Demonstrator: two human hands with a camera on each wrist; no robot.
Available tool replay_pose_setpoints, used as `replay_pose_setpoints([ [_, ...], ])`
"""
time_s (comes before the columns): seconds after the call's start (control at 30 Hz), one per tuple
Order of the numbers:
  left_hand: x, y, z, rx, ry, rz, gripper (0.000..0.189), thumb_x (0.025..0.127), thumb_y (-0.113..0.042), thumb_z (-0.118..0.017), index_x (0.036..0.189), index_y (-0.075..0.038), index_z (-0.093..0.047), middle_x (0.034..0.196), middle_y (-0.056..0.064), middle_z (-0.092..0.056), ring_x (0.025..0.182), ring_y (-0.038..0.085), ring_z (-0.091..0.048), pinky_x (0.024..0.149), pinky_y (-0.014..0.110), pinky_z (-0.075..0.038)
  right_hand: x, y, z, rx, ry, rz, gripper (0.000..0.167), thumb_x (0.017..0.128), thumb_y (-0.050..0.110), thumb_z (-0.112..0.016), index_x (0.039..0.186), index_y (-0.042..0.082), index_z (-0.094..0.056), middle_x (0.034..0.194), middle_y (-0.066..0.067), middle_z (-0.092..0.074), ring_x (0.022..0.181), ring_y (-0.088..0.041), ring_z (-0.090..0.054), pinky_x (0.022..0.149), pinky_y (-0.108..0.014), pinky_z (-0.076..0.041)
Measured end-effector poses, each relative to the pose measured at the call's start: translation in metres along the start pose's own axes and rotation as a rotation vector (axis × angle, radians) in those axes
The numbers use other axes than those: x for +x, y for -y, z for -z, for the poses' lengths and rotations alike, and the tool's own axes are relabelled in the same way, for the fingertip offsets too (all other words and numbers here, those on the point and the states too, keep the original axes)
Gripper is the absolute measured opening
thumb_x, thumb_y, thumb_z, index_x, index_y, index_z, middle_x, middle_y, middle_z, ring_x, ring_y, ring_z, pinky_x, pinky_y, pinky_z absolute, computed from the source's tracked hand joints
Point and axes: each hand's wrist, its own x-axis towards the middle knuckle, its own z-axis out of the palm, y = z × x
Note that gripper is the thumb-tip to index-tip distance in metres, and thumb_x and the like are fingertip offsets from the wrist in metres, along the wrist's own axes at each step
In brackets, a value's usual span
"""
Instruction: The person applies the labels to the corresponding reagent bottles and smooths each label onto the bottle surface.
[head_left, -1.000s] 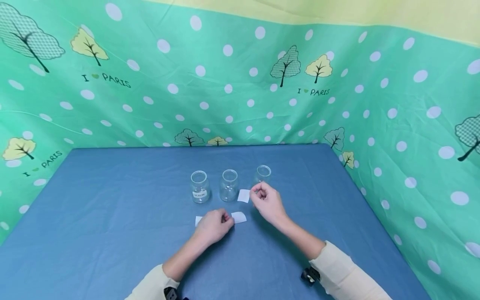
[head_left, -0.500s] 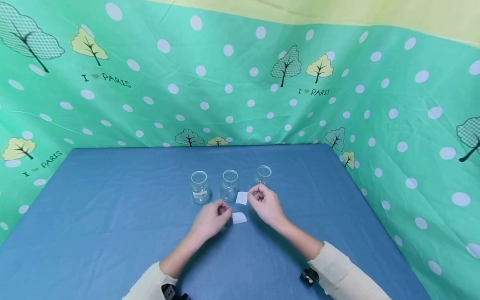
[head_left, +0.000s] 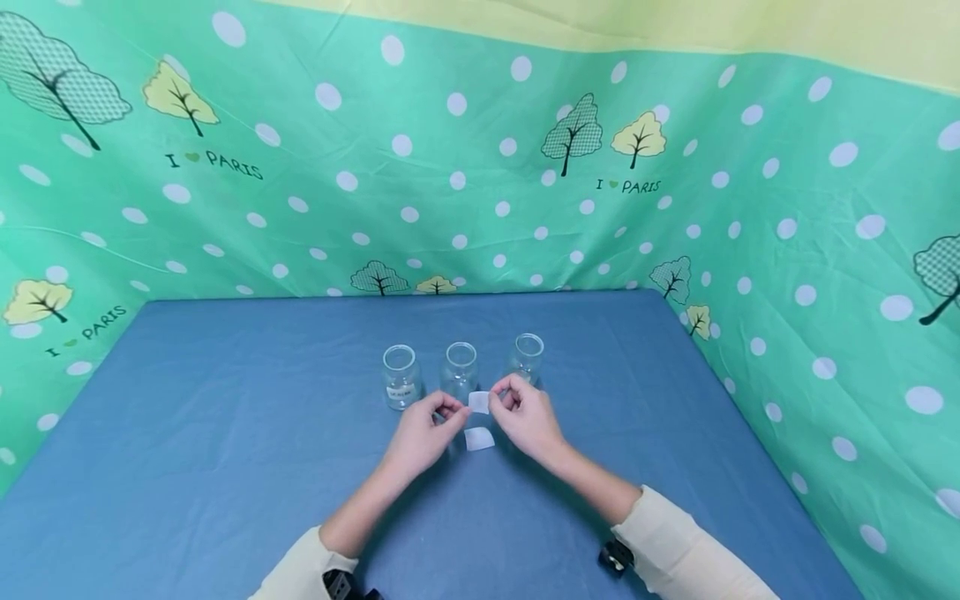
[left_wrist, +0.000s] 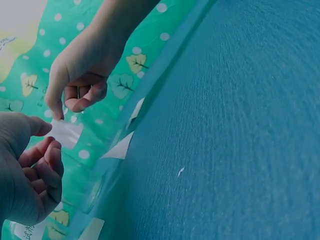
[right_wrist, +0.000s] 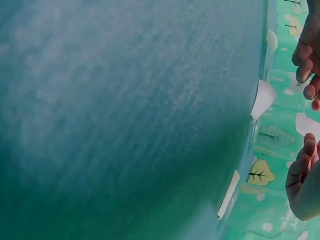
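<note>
My right hand (head_left: 528,419) pinches a small white paper label (head_left: 478,402) between thumb and forefinger, above the table. From the other side my left hand (head_left: 420,432) comes up to its opposite edge, thumb and fingertips right at the paper in the left wrist view; I cannot tell whether they grip it. Another white label (head_left: 479,439) lies on the cloth below. Behind the hands stand three open glass jars in a row: the left jar (head_left: 401,367) bears a printed white label, the middle jar (head_left: 460,360) is partly covered, the right jar (head_left: 528,354) sits behind my right hand.
Smooth blue cloth (head_left: 225,433) covers the table. In the right wrist view, further white slips lie on it, one slip (right_wrist: 229,195) on the right-hand side and one slip (right_wrist: 271,40) on the left. A green dotted curtain (head_left: 465,150) hangs around the back and sides.
My left hand has moved up and right to the held label's edge. My right hand has brought that label slightly left and down. The two hands are closer together.
</note>
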Motion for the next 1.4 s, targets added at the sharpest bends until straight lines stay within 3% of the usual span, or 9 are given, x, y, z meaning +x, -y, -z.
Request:
replay_pose_setpoints([
  [0.27, 0.002, 0.0, -0.003, -0.055, -0.005, 0.031, 0.018, 0.086, -0.026, -0.067, 0.091, -0.01, -0.068, 0.076, 0.002, -0.062, 0.055, 0.007, -0.05, 0.052, 0.021, -0.042, -0.003, 0.001, -0.002, -0.062, -0.016, 0.129, 0.004, 0.084, 0.014, -0.061, 0.087, 0.012, -0.063, 0.057, 0.008, -0.049, 0.046, 0.001, -0.039, 0.045, -0.019, -0.036],
  [0.5, 0.003, -0.001, -0.003, -0.26, 0.029, 0.126, 0.022, 0.089, -0.021, -0.064, 0.1, -0.003, -0.067, 0.079, 0.018, -0.063, 0.047, 0.012, -0.051, 0.045, 0.023, -0.04, -0.006, 0.003, -0.003, -0.161, -0.031, 0.245, 0.006, 0.082, 0.013, -0.062, 0.086, 0.017, -0.063, 0.059, 0.01, -0.048, 0.05, 0.003, -0.04, 0.049, -0.016, -0.037],
  [0.8, -0.006, -0.027, 0.008, -0.309, 0.055, 0.169, 0.017, 0.091, -0.01, -0.059, 0.097, 0.004, -0.065, 0.084, 0.029, -0.061, 0.049, 0.01, -0.05, 0.047, 0.019, -0.038, -0.008, 0.005, -0.003, -0.209, -0.017, 0.377, 0.009, 0.082, 0.012, -0.064, 0.09, 0.015, -0.065, 0.059, 0.009, -0.051, 0.053, 0.003, -0.043, 0.051, -0.012, -0.038],
  [1.1, 0.001, -0.001, -0.002, -0.37, 0.045, 0.175, 0.021, 0.091, -0.017, -0.061, 0.099, 0.002, -0.065, 0.082, 0.021, -0.063, 0.047, 0.009, -0.049, 0.043, 0.02, -0.037, -0.01, 0.007, -0.003, -0.215, 0.009, 0.435, 0.009, 0.083, 0.011, -0.064, 0.092, 0.013, -0.066, 0.059, 0.007, -0.052, 0.053, 0.001, -0.045, 0.051, -0.011, -0.038],
  [1.4, 0.001, 0.002, -0.001, -0.365, 0.026, 0.186, 0.019, 0.09, -0.015, -0.061, 0.096, 0.002, -0.065, 0.078, 0.017, -0.063, 0.047, 0.009, -0.049, 0.044, 0.02, -0.038, -0.011, 0.01, -0.003, -0.224, 0.033, 0.477, 0.011, 0.083, 0.01, -0.066, 0.094, 0.012, -0.07, 0.061, 0.005, -0.058, 0.055, -0.003, -0.052, 0.053, -0.009, -0.04],
])
